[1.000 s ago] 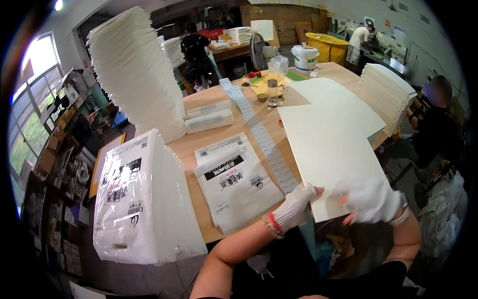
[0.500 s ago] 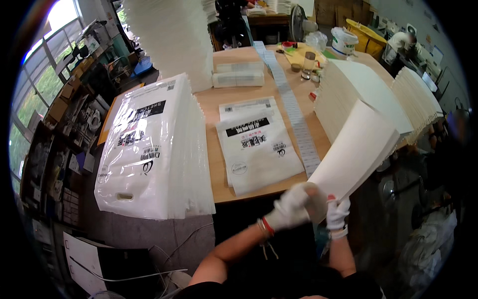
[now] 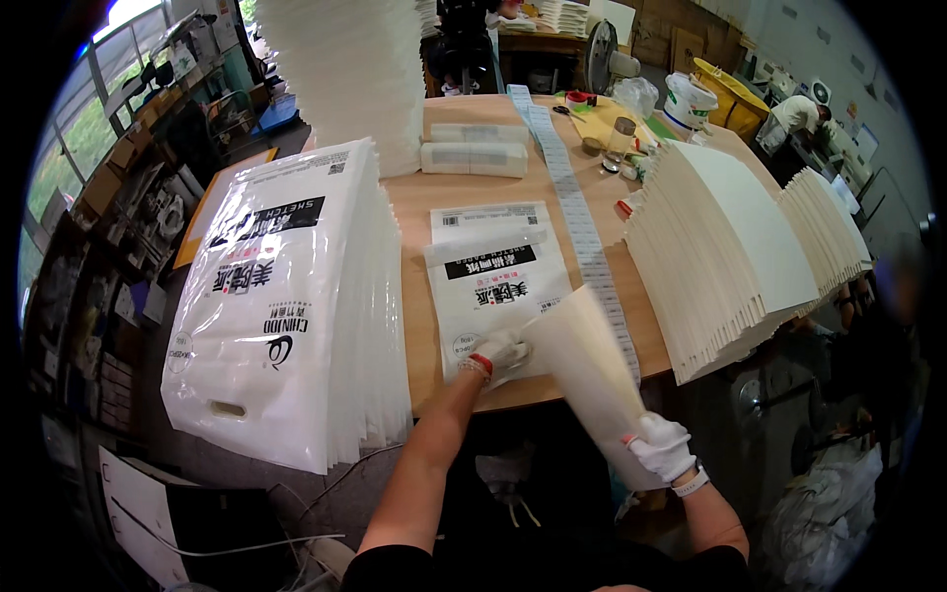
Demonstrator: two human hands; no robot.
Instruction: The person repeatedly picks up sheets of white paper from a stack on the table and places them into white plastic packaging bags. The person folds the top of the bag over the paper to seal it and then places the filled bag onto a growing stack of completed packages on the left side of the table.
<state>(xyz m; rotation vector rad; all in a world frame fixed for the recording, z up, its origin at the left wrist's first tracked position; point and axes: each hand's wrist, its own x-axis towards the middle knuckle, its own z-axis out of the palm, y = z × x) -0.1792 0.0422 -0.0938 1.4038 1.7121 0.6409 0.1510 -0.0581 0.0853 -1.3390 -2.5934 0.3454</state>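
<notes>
Both my hands wear white gloves. My right hand [image 3: 663,446] grips the near edge of a cream sheet of paper [image 3: 590,367], held tilted below the table's front edge. My left hand [image 3: 501,353] rests on the near end of a flat white plastic bag with black print [image 3: 493,274] lying on the wooden table [image 3: 419,217], touching the sheet's far corner. A fanned stack of the same cream sheets [image 3: 725,247] lies to the right.
A thick pile of white printed plastic bags [image 3: 281,296] overhangs the table's left side. A long strip of labels [image 3: 577,212] runs down the middle. Behind stand a tall white stack [image 3: 345,69], two wrapped rolls [image 3: 473,158], a jar and a bucket. A person works far right.
I have swung the cream sheet from up over the right stack down toward the printed bag. My left hand moved off the sheet's edge onto the bag.
</notes>
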